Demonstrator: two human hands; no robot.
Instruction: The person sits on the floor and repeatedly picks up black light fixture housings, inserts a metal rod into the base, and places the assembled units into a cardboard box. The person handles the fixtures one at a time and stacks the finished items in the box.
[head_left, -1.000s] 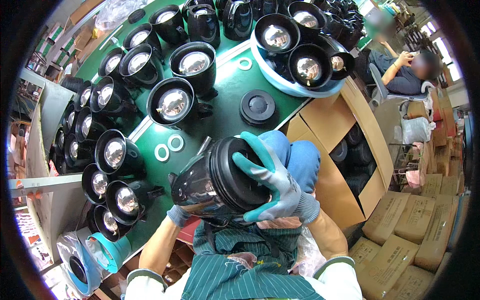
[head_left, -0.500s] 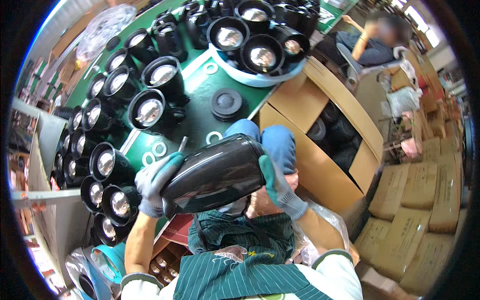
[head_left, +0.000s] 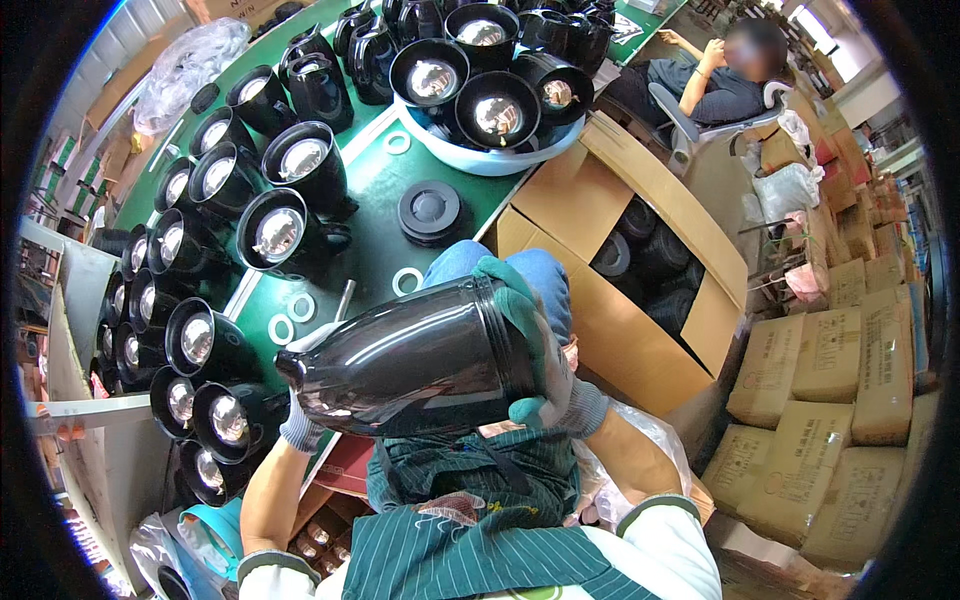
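A glossy black jug body (head_left: pixel 410 350) lies on its side in front of my lap, its small spout pointing left. My left hand (head_left: pixel 302 412), in a grey and green glove, supports the spout end from behind; most of its fingers are hidden by the jug. Around the ringed wide end at the right, my right hand (head_left: pixel 540 350) is closed, its green-coated fingers spread over the rim. Beyond the jug, white rings (head_left: pixel 282 329) and a small metal rod (head_left: pixel 346 299) are on the green table. A stack of black round lids (head_left: pixel 430 211) sits farther back.
Black jugs with shiny silver insides (head_left: pixel 274 232) crowd the table's left and back. More jugs fill a light blue basin (head_left: pixel 480 160). At the right stands an open carton (head_left: pixel 565 200) with black round parts, then stacked cartons (head_left: pixel 830 400). A seated person (head_left: pixel 710 85) is beyond.
The jug has turned, its wide end now facing more to the right. My right hand has shifted from the jug's edge to wrap its end; my left hand has slipped further behind.
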